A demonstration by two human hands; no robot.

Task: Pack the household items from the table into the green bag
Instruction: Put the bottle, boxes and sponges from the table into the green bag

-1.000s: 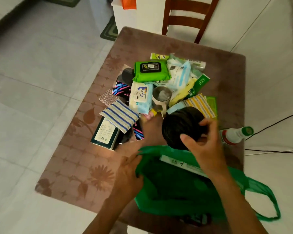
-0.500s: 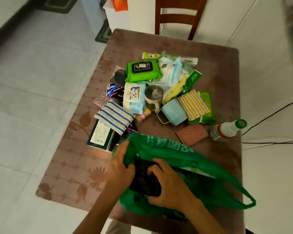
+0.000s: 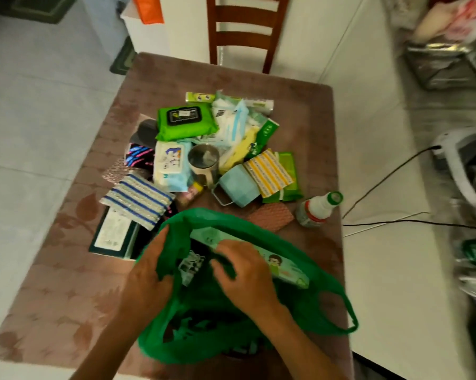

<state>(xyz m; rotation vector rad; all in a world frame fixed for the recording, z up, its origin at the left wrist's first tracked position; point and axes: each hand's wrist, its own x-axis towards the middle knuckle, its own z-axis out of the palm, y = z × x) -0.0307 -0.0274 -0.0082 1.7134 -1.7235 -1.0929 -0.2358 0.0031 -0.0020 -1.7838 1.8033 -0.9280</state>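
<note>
Brown patterned table (image 3: pixel 66 283), item pile at 12 o'clock. Green bag (image 3: pixel 300 305) at 6 o'clock edge: thin, floppy, light; take by rim. Left hand (image 3: pixel 146 278) grips rim; right hand (image 3: pixel 248 272) curled inside, hold unclear. Steel mug (image 3: pixel 204 163): rigid, take handle.

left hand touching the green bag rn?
Touching. The head view shows the left hand gripping the green bag at its near-left rim, with the fabric bunched under its fingers and no gap visible.
</note>
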